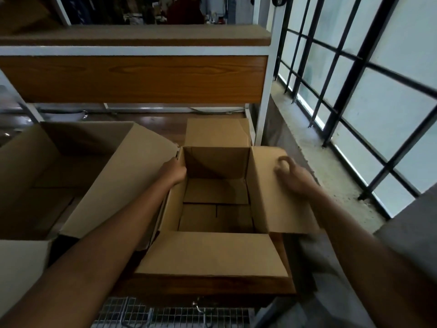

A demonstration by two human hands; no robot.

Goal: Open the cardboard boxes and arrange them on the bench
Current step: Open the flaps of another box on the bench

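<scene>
**OPEN CARTON ON BENCH: HANDLING AND APPEARANCE**

Left hand (173,172): set on the top rim of the left wall, near the far corner. Thumb side inside, fingers hidden past the edge; judged clamped on that rim. Right hand (293,176): blurred, fingers curled into a loop over the right flap (281,209). Pinching it or merely hovering: cannot tell.

Between the hands: open brown corrugated cardboard box (216,192), standing on the dark wood-grain bench (165,284). Flaps folded outward: right flap under the right hand, near flap (212,254) toward the body, far flap (216,132) beyond the fingertips, left flap mostly hidden beneath the left forearm. Nothing inside; bottom flaps meeting in visible seams.

Handling, as judged: light, being unloaded. Walls stiff along the creases yet prone to racking. Flaps floppy, poor handholds. Best hold: both side walls at the rim, or under the base. Surface matt, not slippery; corners easily dented.

Left of the left hand: larger open brown cardboard box (106,174), touching or just beside, unclear which.
</scene>
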